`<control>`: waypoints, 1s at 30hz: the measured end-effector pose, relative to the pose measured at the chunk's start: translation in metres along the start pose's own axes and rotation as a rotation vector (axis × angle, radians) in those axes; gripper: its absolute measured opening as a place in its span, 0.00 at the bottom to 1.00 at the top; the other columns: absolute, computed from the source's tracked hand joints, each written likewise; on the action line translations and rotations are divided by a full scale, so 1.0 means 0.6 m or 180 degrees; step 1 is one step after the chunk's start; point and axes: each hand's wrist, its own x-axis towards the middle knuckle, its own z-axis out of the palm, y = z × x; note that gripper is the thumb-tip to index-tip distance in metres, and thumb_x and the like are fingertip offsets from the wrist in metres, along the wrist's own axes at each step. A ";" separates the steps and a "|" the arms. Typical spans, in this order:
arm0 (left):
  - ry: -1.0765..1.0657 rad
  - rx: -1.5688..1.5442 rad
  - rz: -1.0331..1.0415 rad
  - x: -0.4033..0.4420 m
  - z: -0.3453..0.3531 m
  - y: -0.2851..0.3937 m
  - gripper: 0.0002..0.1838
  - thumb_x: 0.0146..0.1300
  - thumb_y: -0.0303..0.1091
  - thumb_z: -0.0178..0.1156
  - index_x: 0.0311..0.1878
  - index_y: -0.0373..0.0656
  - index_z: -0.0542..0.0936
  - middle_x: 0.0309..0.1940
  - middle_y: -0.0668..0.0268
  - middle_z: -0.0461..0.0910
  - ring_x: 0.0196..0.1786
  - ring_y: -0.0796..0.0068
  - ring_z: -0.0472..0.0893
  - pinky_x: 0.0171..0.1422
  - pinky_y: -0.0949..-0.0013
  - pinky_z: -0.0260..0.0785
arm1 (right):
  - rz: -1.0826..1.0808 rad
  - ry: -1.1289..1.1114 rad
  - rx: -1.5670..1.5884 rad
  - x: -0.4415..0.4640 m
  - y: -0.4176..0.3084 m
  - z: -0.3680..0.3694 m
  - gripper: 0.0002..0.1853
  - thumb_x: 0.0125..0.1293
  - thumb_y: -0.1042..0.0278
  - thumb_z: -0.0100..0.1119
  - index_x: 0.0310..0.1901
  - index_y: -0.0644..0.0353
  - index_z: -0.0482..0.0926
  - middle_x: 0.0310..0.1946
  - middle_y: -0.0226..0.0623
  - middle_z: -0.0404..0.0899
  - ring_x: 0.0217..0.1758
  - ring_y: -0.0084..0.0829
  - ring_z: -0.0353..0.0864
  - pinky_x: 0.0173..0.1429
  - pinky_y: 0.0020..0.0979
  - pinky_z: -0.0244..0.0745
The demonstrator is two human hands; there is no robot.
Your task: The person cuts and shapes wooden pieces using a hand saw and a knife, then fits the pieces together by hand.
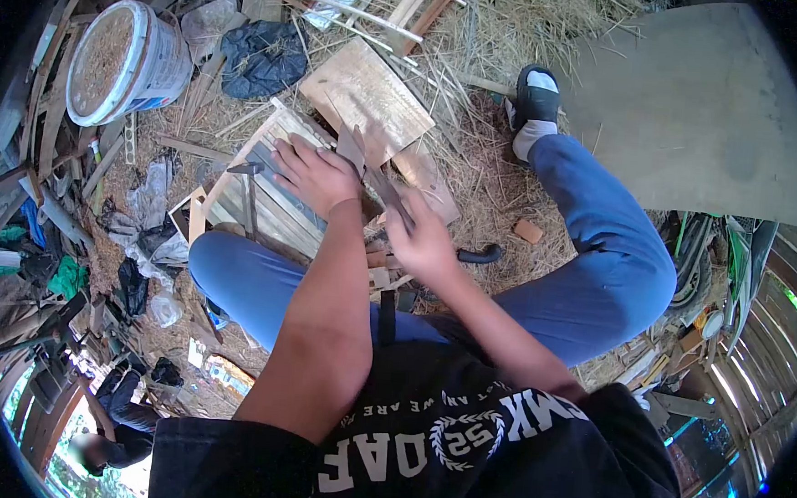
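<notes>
My left hand lies with its fingers stretched out over a slatted wooden panel. My right hand is closed round one end of a dark, flat, blade-like tool, which points up and left toward my left thumb. A thin brownish flat piece stands by that thumb; whether it belongs to the tool I cannot tell. A hammer rests on the panel, left of my left hand. Beyond both hands is a pale wooden board.
A white bucket of sawdust-like material stands upper left, beside a black plastic bag. A wooden cage-like frame is at the top. A brick piece and a dark curved handle lie between my legs. Another person is lower left.
</notes>
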 end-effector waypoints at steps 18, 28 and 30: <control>-0.0035 0.0035 -0.0002 -0.004 0.002 -0.004 0.32 0.75 0.41 0.48 0.80 0.40 0.67 0.83 0.48 0.61 0.88 0.46 0.54 0.90 0.35 0.39 | 0.0290 -0.0122 0.0167 -0.090 -0.020 -0.056 0.23 0.76 0.63 0.61 0.68 0.60 0.73 0.43 0.63 0.87 0.48 0.60 0.90 0.52 0.47 0.83; -0.0108 -0.0177 -0.0088 0.002 -0.001 -0.003 0.32 0.77 0.43 0.47 0.79 0.40 0.68 0.84 0.47 0.58 0.88 0.43 0.52 0.89 0.33 0.38 | -0.0025 0.0052 0.0147 -0.053 -0.051 -0.001 0.23 0.78 0.60 0.59 0.68 0.63 0.72 0.41 0.63 0.86 0.48 0.61 0.89 0.53 0.48 0.82; -0.0083 -0.0217 -0.0058 0.001 0.003 0.002 0.31 0.77 0.43 0.46 0.79 0.40 0.69 0.84 0.47 0.58 0.88 0.43 0.51 0.89 0.33 0.37 | -0.0231 0.0122 0.0125 -0.073 -0.031 -0.024 0.23 0.78 0.61 0.59 0.67 0.63 0.73 0.45 0.63 0.86 0.50 0.61 0.88 0.56 0.48 0.82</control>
